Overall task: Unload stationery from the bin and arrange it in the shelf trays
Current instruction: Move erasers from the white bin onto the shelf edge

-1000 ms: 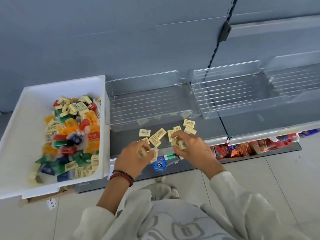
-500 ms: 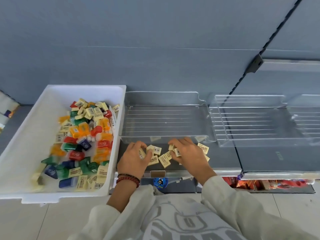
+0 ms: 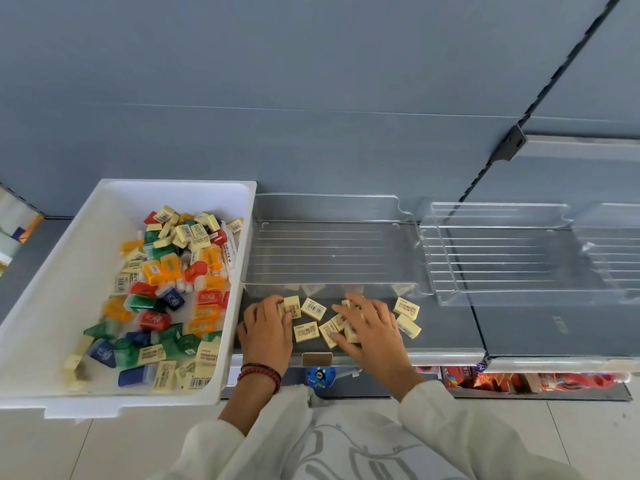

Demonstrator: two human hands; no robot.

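The small pale-yellow barcoded packs (image 3: 313, 309) lay scattered on the grey metal shelf (image 3: 450, 327), just in front of the nearest clear ribbed plastic tray (image 3: 325, 195), with none of them inside it yet. Many more sat mixed with coloured pieces in the white plastic bin (image 3: 173, 183) at the left.

The left hand (image 3: 266, 330) had its fingers (image 3: 273, 303) curled round a pack or two at the left edge of the scatter. The right hand (image 3: 374, 330) lay spread over several packs, but whether its fingers (image 3: 360, 306) pinched any or only rested on them could not be told.

The step looked like gathering the loose packs into a block. It would probably go best to square them edge to edge with labels facing one way, draw in the two outliers at the right, then lift the block over the tray's front wall and seat it against a back corner, so that later rows pack tightly.
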